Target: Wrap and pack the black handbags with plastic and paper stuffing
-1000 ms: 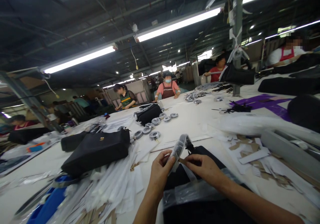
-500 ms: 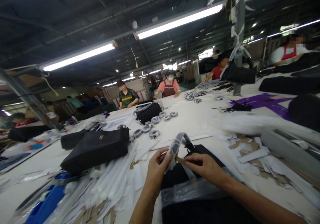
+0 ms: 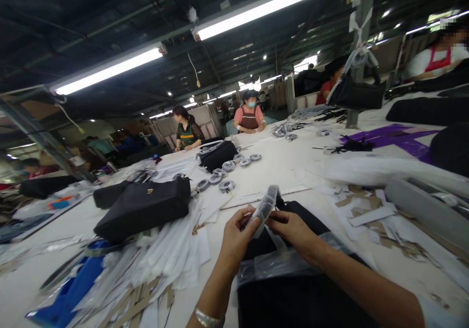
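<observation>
My left hand [image 3: 235,234] is closed around a bag handle [image 3: 267,203] wrapped in clear plastic, which arches up from a black bag [image 3: 293,298]. Close to the handle's right side, my right hand [image 3: 293,231] has its fingers pinched together. What sits between those fingertips is hidden. The bag lies on the table in front of me, partly covered by my forearms. Across it runs a band of clear plastic film [image 3: 269,265].
A finished black bag [image 3: 146,206] lies to the left beside white strips [image 3: 172,247] and a blue item [image 3: 73,289]. Coiled, wrapped straps [image 3: 226,186] sit ahead. Paper scraps [image 3: 381,215] and a grey piece [image 3: 421,215] lie right. Co-workers [image 3: 249,115] stand across the table [image 3: 271,171].
My right hand has moved in closer to the handle. The brown strip seen in its fingers before is now out of sight. A co-worker opposite has turned their head aside.
</observation>
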`<action>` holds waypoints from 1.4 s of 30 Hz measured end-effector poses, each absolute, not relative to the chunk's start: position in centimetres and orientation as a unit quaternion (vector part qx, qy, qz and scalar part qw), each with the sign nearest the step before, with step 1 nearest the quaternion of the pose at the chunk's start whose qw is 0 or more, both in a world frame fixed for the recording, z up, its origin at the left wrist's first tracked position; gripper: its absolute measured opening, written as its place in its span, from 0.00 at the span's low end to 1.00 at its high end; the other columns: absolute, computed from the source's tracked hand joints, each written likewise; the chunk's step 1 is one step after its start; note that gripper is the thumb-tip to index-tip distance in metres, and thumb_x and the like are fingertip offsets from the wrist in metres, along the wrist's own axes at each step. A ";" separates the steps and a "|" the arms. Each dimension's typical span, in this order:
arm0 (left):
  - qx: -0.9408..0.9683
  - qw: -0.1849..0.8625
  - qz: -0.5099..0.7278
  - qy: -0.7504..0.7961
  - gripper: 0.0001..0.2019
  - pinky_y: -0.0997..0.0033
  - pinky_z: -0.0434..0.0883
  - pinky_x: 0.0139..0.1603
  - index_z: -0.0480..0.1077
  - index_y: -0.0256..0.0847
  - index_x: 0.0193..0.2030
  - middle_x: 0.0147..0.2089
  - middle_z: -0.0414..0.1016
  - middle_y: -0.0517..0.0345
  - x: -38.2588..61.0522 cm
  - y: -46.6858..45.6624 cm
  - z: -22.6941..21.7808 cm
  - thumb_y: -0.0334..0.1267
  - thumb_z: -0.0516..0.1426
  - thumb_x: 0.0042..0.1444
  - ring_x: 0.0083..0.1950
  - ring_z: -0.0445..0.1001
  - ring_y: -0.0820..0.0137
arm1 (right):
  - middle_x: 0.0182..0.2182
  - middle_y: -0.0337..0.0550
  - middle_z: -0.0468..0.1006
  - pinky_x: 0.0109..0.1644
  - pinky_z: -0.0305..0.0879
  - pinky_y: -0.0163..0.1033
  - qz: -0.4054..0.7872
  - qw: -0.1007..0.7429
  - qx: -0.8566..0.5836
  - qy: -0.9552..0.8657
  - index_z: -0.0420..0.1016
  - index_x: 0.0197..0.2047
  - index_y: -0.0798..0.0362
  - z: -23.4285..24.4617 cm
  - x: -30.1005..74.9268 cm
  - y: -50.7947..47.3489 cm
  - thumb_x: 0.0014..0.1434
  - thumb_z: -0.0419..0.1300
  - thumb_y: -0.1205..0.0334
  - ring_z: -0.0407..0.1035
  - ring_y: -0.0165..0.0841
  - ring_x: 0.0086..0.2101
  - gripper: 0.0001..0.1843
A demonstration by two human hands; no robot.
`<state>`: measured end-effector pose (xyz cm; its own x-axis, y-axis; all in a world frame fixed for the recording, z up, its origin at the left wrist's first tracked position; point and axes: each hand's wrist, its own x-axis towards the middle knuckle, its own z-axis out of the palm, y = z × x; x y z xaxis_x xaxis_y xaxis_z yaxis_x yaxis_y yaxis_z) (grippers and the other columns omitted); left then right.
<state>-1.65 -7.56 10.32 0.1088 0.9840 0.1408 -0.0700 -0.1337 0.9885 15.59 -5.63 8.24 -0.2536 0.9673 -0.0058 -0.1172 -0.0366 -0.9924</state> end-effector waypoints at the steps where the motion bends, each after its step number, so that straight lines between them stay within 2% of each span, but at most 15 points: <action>1: 0.550 0.505 0.518 0.418 0.20 0.67 0.71 0.49 0.73 0.38 0.51 0.48 0.80 0.48 -1.7 -7.6 10.4 0.46 0.65 0.55 0.49 0.77 0.59 | 0.32 0.42 0.80 0.38 0.65 0.36 0.631 0.451 -0.386 -0.499 0.83 0.44 0.54 8.1 15.5 -5.8 0.48 0.70 0.49 0.70 0.33 0.32 0.23; 4: 0.561 0.485 0.519 0.426 0.18 0.65 0.70 0.52 0.74 0.39 0.50 0.48 0.80 0.49 -1.8 -7.8 10.4 0.44 0.65 0.55 0.51 0.77 0.58 | 0.36 0.43 0.80 0.41 0.65 0.35 0.700 0.433 -0.351 -0.447 0.83 0.44 0.52 8.0 15.5 -6.1 0.45 0.73 0.52 0.70 0.32 0.36 0.23; 8: 0.599 0.417 0.530 0.432 0.13 0.63 0.69 0.55 0.77 0.39 0.46 0.46 0.80 0.50 -1.5 -8.0 10.3 0.43 0.64 0.56 0.51 0.76 0.57 | 0.39 0.44 0.81 0.48 0.65 0.38 0.717 0.437 -0.347 -0.417 0.83 0.40 0.51 8.3 15.5 -6.1 0.43 0.74 0.54 0.71 0.37 0.43 0.20; 12: 0.623 0.373 0.532 0.436 0.11 0.62 0.69 0.56 0.77 0.41 0.46 0.47 0.80 0.50 -1.5 -7.8 10.0 0.41 0.62 0.58 0.51 0.76 0.57 | 0.43 0.43 0.80 0.48 0.66 0.36 0.727 0.437 -0.299 -0.437 0.83 0.43 0.50 8.8 15.6 -6.4 0.48 0.71 0.57 0.71 0.37 0.45 0.17; 16: 0.638 0.327 0.540 0.441 0.12 0.63 0.70 0.55 0.77 0.42 0.47 0.50 0.76 0.49 -1.8 -7.4 9.2 0.41 0.63 0.57 0.54 0.73 0.58 | 0.48 0.43 0.79 0.49 0.67 0.36 0.722 0.454 -0.293 -0.432 0.81 0.48 0.49 8.9 15.4 -6.9 0.56 0.68 0.51 0.71 0.37 0.47 0.18; 19: 0.640 0.316 0.544 0.442 0.12 0.64 0.71 0.53 0.77 0.43 0.47 0.49 0.75 0.51 -1.8 -7.2 8.7 0.41 0.63 0.57 0.53 0.73 0.60 | 0.47 0.46 0.80 0.55 0.66 0.41 0.701 0.473 -0.304 -0.439 0.81 0.50 0.51 8.6 14.9 -7.1 0.55 0.69 0.48 0.72 0.41 0.49 0.22; 23: 0.624 0.337 0.539 0.454 0.10 0.64 0.70 0.52 0.77 0.42 0.44 0.45 0.77 0.53 -1.6 -7.6 8.5 0.42 0.63 0.57 0.48 0.75 0.63 | 0.45 0.47 0.81 0.60 0.63 0.45 0.672 0.479 -0.324 -0.463 0.81 0.48 0.53 8.3 14.5 -7.1 0.54 0.70 0.49 0.72 0.43 0.50 0.22; 25: 0.592 0.382 0.546 0.453 0.12 0.66 0.72 0.50 0.76 0.41 0.44 0.45 0.77 0.52 -1.4 -7.8 8.5 0.44 0.64 0.56 0.46 0.76 0.64 | 0.45 0.48 0.82 0.60 0.63 0.46 0.677 0.477 -0.323 -0.457 0.81 0.48 0.53 8.3 14.5 -7.1 0.54 0.70 0.49 0.73 0.44 0.50 0.22; 27: 0.545 0.428 0.559 0.455 0.18 0.68 0.73 0.46 0.73 0.40 0.47 0.49 0.76 0.51 -1.3 -7.9 8.5 0.46 0.67 0.52 0.44 0.77 0.65 | 0.44 0.48 0.82 0.60 0.64 0.48 0.686 0.473 -0.320 -0.451 0.81 0.49 0.53 8.4 14.5 -7.1 0.54 0.70 0.49 0.74 0.46 0.48 0.23; 30: 0.469 0.496 0.580 0.445 0.37 0.68 0.74 0.43 0.63 0.43 0.61 0.58 0.71 0.46 -1.2 -7.8 8.4 0.46 0.71 0.45 0.44 0.77 0.66 | 0.42 0.49 0.83 0.58 0.65 0.49 0.683 0.461 -0.338 -0.455 0.82 0.47 0.53 8.7 14.6 -7.2 0.52 0.71 0.48 0.75 0.46 0.46 0.23; 32: 0.448 0.526 0.578 0.434 0.47 0.68 0.74 0.45 0.55 0.44 0.68 0.54 0.74 0.46 -1.2 -7.8 8.4 0.44 0.72 0.44 0.45 0.77 0.65 | 0.42 0.49 0.83 0.57 0.66 0.48 0.680 0.451 -0.344 -0.465 0.83 0.46 0.53 8.8 14.9 -7.2 0.51 0.71 0.47 0.75 0.46 0.46 0.23; 34: 0.465 0.531 0.568 0.424 0.42 0.68 0.73 0.46 0.60 0.40 0.65 0.46 0.77 0.49 -1.2 -7.9 8.4 0.45 0.71 0.45 0.45 0.77 0.64 | 0.43 0.49 0.82 0.57 0.66 0.47 0.691 0.446 -0.328 -0.465 0.83 0.46 0.52 8.7 15.2 -7.2 0.52 0.70 0.45 0.74 0.46 0.47 0.24; 37: 0.512 0.514 0.557 0.404 0.21 0.69 0.72 0.46 0.75 0.36 0.47 0.42 0.79 0.51 -1.1 -8.2 8.6 0.47 0.68 0.50 0.44 0.76 0.64 | 0.46 0.49 0.81 0.58 0.66 0.48 0.714 0.455 -0.291 -0.446 0.82 0.48 0.51 8.3 15.9 -7.4 0.57 0.63 0.40 0.71 0.46 0.51 0.26; 39: 0.526 0.495 0.564 0.402 0.16 0.69 0.72 0.46 0.77 0.36 0.42 0.41 0.79 0.52 -1.1 -8.5 8.8 0.46 0.66 0.53 0.44 0.76 0.64 | 0.49 0.49 0.80 0.62 0.62 0.50 0.714 0.456 -0.279 -0.453 0.81 0.51 0.51 8.0 16.2 -7.8 0.57 0.65 0.42 0.70 0.46 0.53 0.25; 42: 0.539 0.459 0.571 0.416 0.15 0.69 0.72 0.45 0.76 0.36 0.43 0.39 0.79 0.53 -1.1 -8.8 9.1 0.43 0.65 0.53 0.43 0.76 0.65 | 0.52 0.48 0.78 0.67 0.53 0.52 0.695 0.454 -0.278 -0.483 0.78 0.55 0.51 7.9 16.1 -8.5 0.55 0.69 0.49 0.68 0.47 0.55 0.26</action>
